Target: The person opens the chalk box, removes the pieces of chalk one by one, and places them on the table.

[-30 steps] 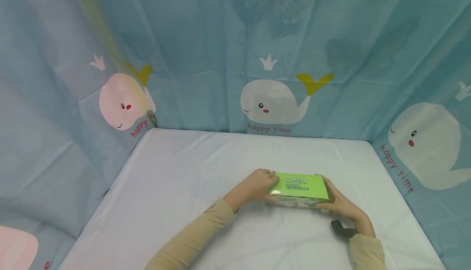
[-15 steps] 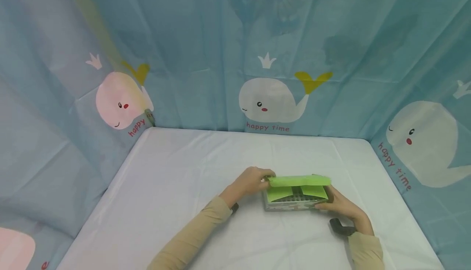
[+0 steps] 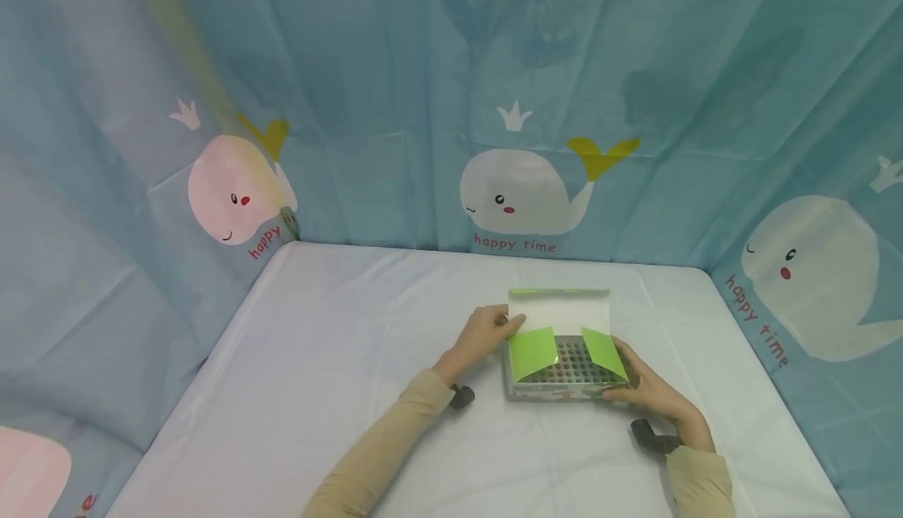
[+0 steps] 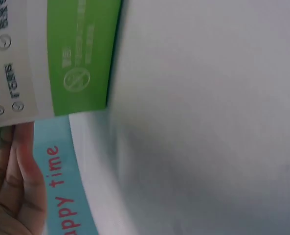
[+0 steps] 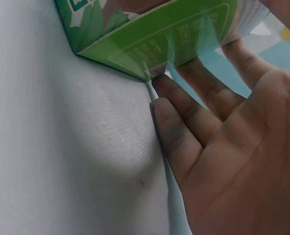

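Head view: from my end, box (image 3: 557, 394) sits on white table (image 3: 395, 314), right of centre, lid (image 3: 564, 314) raised at the back, white inside facing me. Two green flaps (image 3: 532, 355) angle up over a grid of small dark rounds (image 3: 573, 363). Left hand (image 3: 482, 331) pinches the lid's left edge, fingers nearly together. Right hand (image 3: 656, 391) grips the box's right end, thumb at the front, fingers round the back, gap as wide as the box. Whale curtain (image 3: 367, 150) behind.

Left wrist view: I get a white-and-green printed panel (image 4: 81, 58), fingers fairly straight, tips hidden behind it. Thumb: can't tell here.

Right wrist view: fingers slightly spread, tips at the box's green end; thumb mostly cut off.
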A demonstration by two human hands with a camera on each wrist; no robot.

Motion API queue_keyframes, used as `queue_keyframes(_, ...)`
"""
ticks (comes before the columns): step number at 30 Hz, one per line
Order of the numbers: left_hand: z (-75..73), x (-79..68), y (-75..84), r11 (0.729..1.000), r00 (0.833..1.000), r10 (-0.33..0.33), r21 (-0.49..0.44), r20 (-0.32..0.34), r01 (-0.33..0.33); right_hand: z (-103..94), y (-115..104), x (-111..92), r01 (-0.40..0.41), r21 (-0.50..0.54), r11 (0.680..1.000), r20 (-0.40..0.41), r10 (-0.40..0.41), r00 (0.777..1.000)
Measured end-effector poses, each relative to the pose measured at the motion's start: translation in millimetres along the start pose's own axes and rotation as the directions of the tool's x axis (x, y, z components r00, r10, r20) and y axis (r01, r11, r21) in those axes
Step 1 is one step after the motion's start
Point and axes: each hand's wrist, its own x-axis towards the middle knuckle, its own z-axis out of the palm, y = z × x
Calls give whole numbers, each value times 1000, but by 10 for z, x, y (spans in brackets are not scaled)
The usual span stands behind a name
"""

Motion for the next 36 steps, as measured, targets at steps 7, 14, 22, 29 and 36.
queue_keyframes(7, 129, 59, -62, 994, 993, -99, -56, -64, 96, 25, -19, 1, 11, -3, 1000, -39, -11, 999)
queue_keyframes(14, 230, 106, -99, 984, 980, -163, -91, -114, 153, 21, -15, 4, 37, -18, 999, -60, -38, 998)
queue_keyframes(22, 206, 58, -66, 998, 969, -61, 3, -240, 63, 28, -39, 23, 14, -30, 999, -55, -15, 998)
queue_keyframes(29, 107, -40, 52, 972, 918, 211, 173, -335, -160, -15, -441, -35, 75, -175, 982, -137, -99, 986)
queue_keyframes(36, 100, -122, 296, 869, 874, 464, 263, -143, -419, 31, -919, 8, 138, -378, 915, -223, -235, 946)
